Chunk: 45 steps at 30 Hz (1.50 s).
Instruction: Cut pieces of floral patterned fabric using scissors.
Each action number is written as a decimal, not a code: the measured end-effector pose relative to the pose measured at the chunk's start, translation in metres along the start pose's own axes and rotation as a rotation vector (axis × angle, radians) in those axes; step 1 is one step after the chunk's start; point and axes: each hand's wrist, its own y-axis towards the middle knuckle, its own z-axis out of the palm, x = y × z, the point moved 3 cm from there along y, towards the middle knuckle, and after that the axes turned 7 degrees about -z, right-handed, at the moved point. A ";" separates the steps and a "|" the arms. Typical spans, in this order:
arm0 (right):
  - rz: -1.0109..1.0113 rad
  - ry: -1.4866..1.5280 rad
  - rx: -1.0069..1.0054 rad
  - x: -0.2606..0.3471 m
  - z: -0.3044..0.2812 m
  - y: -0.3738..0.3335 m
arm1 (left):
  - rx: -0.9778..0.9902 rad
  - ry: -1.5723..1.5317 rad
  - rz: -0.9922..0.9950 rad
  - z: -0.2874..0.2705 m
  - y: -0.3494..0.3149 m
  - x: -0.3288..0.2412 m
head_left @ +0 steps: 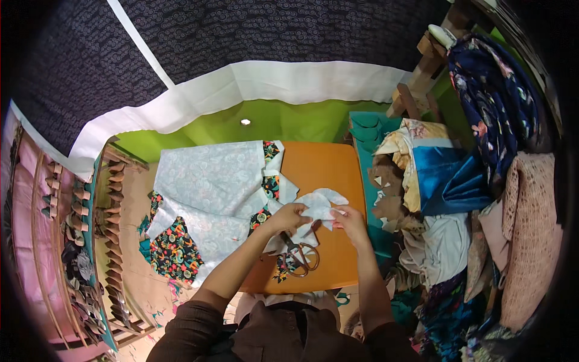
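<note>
Both my hands hold up a small white cut fabric piece (318, 203) above the orange tabletop (319, 163). My left hand (291, 218) pinches its left side, and my right hand (348, 221) grips the right edge between thumb and fingers. Just below my left hand lies a pair of scissors (310, 258) with dark handles, on top of fabric scraps. A large floral fabric (205, 181), pale reverse side up, spreads over the left of the table. Its black printed face (178, 247) shows at the folded corners.
Heaped cloth in several colours, including a blue satin piece (449, 181), lies to the right on a green surface (365, 142). Wooden shoe lasts (113, 235) line a rack at the left. A dark patterned curtain (277, 36) with a white border hangs behind the table.
</note>
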 end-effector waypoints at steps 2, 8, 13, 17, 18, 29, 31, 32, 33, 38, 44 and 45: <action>-0.010 -0.025 -0.138 -0.006 -0.016 0.012 | -0.178 0.039 0.033 -0.004 0.021 0.005; -0.431 -0.640 -0.438 -0.024 -0.049 0.026 | -0.661 0.296 0.249 0.014 0.008 -0.025; -0.400 -0.855 -0.180 -0.011 0.005 -0.008 | -0.565 0.188 0.176 0.052 -0.034 0.010; -0.569 -0.642 0.144 -0.027 0.057 -0.033 | -0.592 0.052 0.057 0.080 -0.056 0.049; -0.610 -0.681 0.192 -0.028 0.066 -0.039 | -0.645 0.082 0.110 0.080 -0.064 0.056; -0.478 -1.028 0.270 -0.023 0.142 -0.057 | -1.258 0.649 0.142 -0.010 -0.156 0.094; -0.456 -1.072 0.246 -0.034 0.146 -0.061 | -1.088 0.719 0.109 -0.017 -0.159 0.104; -0.418 -1.159 0.234 -0.037 0.147 -0.065 | -1.072 0.751 0.169 -0.019 -0.161 0.107; -0.377 -1.245 0.220 -0.040 0.147 -0.071 | -1.071 0.750 0.178 -0.021 -0.162 0.111; -0.510 -1.328 0.031 -0.062 0.150 -0.088 | -0.977 0.736 0.246 -0.027 -0.154 0.121; -0.550 -1.246 -0.161 -0.066 0.142 -0.102 | -0.851 0.732 0.200 -0.035 -0.155 0.119; -0.533 -1.244 -0.180 -0.069 0.139 -0.102 | -0.830 0.743 0.166 -0.035 -0.154 0.114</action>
